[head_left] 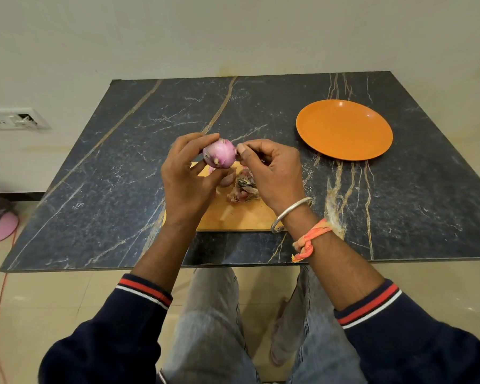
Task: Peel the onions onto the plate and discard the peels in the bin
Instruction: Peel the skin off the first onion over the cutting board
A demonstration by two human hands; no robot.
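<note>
above the cutting board (pixel 233 217), my left hand (pixel 186 176) grips the onion (pixel 219 153), fingers curled round it; my right hand (pixel 272 173) pinches its skin. i'd peel slowly, dropping scraps onto the peels (pixel 243 188) below.

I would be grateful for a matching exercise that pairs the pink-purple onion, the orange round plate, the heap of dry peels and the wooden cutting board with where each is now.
Things:
1. pink-purple round onion
2. orange round plate
3. heap of dry onion peels
4. light wooden cutting board

Places:
A. lies flat on the dark marble table, beneath the hands
B. held up by the left hand, with the right hand pinching at its side
C. stands bare on the table's right side
D. lies piled on the board

Pairs: 1-B, 2-C, 3-D, 4-A
</note>
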